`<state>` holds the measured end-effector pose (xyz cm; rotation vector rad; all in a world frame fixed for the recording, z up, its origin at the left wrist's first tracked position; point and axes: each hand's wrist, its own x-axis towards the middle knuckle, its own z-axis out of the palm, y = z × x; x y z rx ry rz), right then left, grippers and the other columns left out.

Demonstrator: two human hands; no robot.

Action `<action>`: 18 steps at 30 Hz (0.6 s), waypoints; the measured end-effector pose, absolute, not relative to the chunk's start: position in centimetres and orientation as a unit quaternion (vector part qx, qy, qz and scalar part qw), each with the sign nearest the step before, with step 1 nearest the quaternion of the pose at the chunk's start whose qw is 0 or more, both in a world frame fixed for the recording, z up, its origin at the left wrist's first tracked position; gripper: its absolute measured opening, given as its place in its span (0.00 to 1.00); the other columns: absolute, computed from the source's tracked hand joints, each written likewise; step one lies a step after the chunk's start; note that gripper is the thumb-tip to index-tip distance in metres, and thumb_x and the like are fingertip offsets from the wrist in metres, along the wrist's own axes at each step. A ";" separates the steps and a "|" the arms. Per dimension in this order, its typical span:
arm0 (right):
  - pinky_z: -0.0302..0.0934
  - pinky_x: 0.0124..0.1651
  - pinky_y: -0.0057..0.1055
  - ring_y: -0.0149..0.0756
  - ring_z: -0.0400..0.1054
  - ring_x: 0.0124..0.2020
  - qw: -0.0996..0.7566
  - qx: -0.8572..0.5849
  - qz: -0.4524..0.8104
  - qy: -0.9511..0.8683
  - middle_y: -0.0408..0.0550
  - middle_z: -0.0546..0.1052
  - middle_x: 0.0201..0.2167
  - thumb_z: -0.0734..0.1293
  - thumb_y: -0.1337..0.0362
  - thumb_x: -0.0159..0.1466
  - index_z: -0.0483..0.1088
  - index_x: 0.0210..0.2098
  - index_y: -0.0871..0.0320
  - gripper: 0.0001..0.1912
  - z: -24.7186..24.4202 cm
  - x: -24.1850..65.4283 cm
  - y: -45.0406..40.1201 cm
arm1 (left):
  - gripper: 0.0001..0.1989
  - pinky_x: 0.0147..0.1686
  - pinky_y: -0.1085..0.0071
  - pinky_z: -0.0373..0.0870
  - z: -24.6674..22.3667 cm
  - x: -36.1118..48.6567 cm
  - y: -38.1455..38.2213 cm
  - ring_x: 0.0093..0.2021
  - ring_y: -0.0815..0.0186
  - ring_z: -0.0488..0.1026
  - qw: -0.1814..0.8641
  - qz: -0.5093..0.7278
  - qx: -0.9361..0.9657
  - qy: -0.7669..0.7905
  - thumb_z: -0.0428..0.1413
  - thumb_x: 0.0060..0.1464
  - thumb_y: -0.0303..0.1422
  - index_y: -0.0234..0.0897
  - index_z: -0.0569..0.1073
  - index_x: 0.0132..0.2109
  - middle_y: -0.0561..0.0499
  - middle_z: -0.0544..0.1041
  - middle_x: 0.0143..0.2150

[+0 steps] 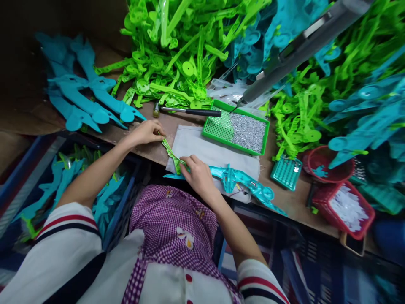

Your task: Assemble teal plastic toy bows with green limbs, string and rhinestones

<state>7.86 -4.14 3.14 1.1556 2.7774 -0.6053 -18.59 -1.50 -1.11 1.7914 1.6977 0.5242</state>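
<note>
My left hand (148,131) pinches the far end of a narrow lime-green plastic part (171,153) near the table's front edge. At its near end, my right hand (200,175) grips the same part between thumb and fingers. Beneath and right of my right hand lies a long turquoise plastic piece (245,179), partly hidden by that hand, on a white cloth (186,145). Beyond the cloth, a hammer (190,111) with a dark handle rests against a green tray (221,145) of small metallic pieces.
Lime-green parts (190,69) are heaped at the back, turquoise pieces (79,90) at left. A dark electric screwdriver (284,55) hangs over the tray. Red containers (329,207) and a small teal tray (286,173) stand at right. A blue crate (126,207) holds more pieces below left.
</note>
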 end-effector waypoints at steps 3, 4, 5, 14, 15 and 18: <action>0.57 0.42 0.33 0.41 0.71 0.42 0.060 0.364 -0.183 0.911 0.55 0.76 0.43 0.55 0.60 0.71 0.70 0.50 0.57 0.16 3.8 6.2 -3.5 | 0.12 0.42 0.71 0.70 -1.1 -18.6 -1.5 0.40 0.63 0.75 0.305 0.196 0.678 0.640 0.60 0.47 0.38 0.39 0.82 0.38 0.50 0.80 0.42; 0.58 0.43 0.34 0.42 0.71 0.42 0.072 0.356 -0.177 0.915 0.56 0.76 0.44 0.54 0.62 0.71 0.70 0.50 0.58 0.16 4.0 5.6 -3.3 | 0.12 0.42 0.71 0.70 -1.1 -18.6 -1.5 0.40 0.64 0.75 0.302 0.197 0.678 0.641 0.60 0.47 0.38 0.39 0.82 0.38 0.50 0.79 0.42; 0.58 0.43 0.34 0.43 0.71 0.42 0.083 0.348 -0.174 0.917 0.56 0.76 0.44 0.54 0.63 0.71 0.70 0.50 0.59 0.17 4.0 4.9 -3.1 | 0.12 0.42 0.71 0.70 -1.1 -18.5 -1.5 0.39 0.64 0.75 0.299 0.198 0.678 0.641 0.60 0.47 0.38 0.39 0.82 0.38 0.50 0.79 0.42; 0.62 0.49 0.34 0.38 0.71 0.45 -0.015 0.331 -0.345 0.878 0.52 0.78 0.46 0.58 0.71 0.65 0.72 0.50 0.59 0.18 2.5 2.7 -1.5 | 0.10 0.41 0.71 0.69 -1.2 -18.3 -1.6 0.37 0.65 0.75 0.312 0.216 0.670 0.638 0.60 0.47 0.35 0.38 0.82 0.36 0.50 0.79 0.41; 0.62 0.48 0.33 0.37 0.71 0.44 -0.030 0.333 -0.378 0.863 0.51 0.78 0.44 0.59 0.69 0.65 0.73 0.49 0.59 0.16 2.4 3.0 -1.2 | 0.09 0.41 0.71 0.69 -1.2 -18.3 -1.6 0.37 0.65 0.75 0.313 0.219 0.668 0.639 0.60 0.47 0.35 0.38 0.82 0.36 0.50 0.79 0.40; 0.62 0.46 0.32 0.36 0.72 0.40 -0.053 0.357 -0.435 0.825 0.50 0.80 0.39 0.60 0.63 0.66 0.76 0.43 0.60 0.14 2.1 3.9 -0.3 | 0.09 0.40 0.71 0.68 -1.4 -18.3 -1.6 0.37 0.66 0.75 0.315 0.221 0.665 0.640 0.61 0.47 0.35 0.39 0.82 0.36 0.51 0.79 0.41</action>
